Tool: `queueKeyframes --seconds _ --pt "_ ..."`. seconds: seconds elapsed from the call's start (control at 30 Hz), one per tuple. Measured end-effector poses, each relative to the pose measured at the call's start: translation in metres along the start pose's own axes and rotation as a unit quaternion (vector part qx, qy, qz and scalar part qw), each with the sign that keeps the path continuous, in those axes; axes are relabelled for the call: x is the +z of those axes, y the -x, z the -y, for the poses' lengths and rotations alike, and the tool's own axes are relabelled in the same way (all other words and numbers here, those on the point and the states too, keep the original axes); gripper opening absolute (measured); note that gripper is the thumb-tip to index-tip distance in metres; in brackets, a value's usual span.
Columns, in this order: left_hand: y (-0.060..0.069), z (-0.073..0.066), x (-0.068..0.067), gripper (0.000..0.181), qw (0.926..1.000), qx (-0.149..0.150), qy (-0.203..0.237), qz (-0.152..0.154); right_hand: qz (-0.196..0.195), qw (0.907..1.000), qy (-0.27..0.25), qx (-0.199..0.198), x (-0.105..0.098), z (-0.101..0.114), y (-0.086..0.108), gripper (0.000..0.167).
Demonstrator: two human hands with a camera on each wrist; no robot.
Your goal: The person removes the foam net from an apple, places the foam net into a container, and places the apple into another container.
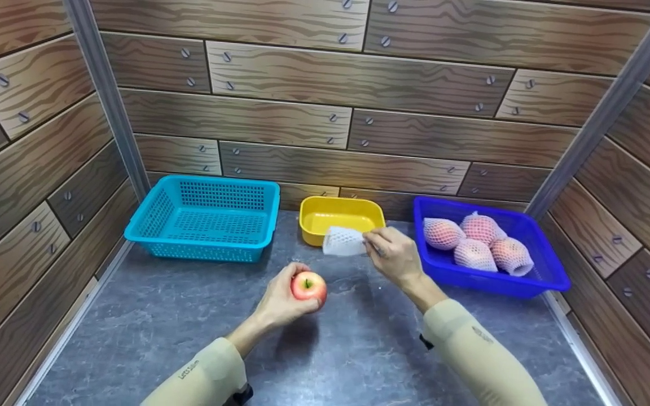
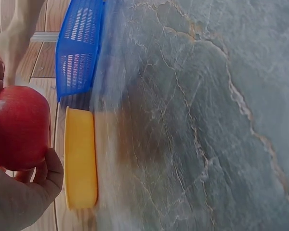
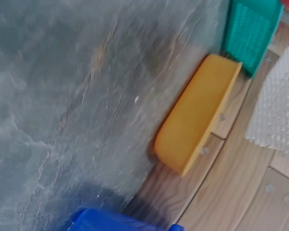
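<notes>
A bare red apple (image 1: 309,286) is gripped in my left hand (image 1: 281,299), above the table, with its stem facing up. In the left wrist view the fingers curl round the apple (image 2: 21,127) from below and the side. My right hand (image 1: 395,254) pinches one end of a white foam net sleeve (image 1: 343,241). That sleeve hangs sideways, in front of the yellow bin (image 1: 313,220), apart from the apple. The right wrist view shows only part of the net sleeve (image 3: 278,103); the right hand is mostly out of it.
A turquoise basket (image 1: 206,252) with no fruit in it stands at the back left. At the right, a blue basket (image 1: 471,280) holds several apples (image 1: 474,255) in foam nets. Wood-patterned walls (image 1: 302,73) enclose the grey table (image 1: 150,316) at the back and sides.
</notes>
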State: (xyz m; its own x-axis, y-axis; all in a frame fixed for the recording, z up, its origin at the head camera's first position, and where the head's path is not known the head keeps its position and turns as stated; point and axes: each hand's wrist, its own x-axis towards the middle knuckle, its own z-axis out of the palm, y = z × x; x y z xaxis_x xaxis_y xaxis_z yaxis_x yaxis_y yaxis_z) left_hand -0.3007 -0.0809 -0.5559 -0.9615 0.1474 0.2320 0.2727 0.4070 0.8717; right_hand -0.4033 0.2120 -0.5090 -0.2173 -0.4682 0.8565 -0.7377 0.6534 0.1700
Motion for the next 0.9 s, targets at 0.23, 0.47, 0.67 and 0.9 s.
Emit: queueKeyframes --seconds 0.23,0.47,0.67,0.9 --pt "0.0 0.0 -0.002 0.059 0.9998 -0.015 0.007 0.009 -0.001 0.9996 0.02 0.017 0.024 -0.028 -0.003 0.018" --pt "-0.002 0.003 -0.001 0.055 0.9999 0.012 -0.006 0.004 0.014 0.9975 0.048 0.05 0.042 -0.052 0.0 0.012" --pt "-0.004 0.004 -0.002 0.055 0.9999 0.009 -0.009 0.01 0.026 0.9953 0.068 0.063 0.06 -0.064 0.006 0.012" --pt "-0.001 0.006 0.0 0.055 0.9999 0.006 -0.002 0.013 0.076 0.9904 0.075 0.088 0.078 -0.062 0.011 0.007"
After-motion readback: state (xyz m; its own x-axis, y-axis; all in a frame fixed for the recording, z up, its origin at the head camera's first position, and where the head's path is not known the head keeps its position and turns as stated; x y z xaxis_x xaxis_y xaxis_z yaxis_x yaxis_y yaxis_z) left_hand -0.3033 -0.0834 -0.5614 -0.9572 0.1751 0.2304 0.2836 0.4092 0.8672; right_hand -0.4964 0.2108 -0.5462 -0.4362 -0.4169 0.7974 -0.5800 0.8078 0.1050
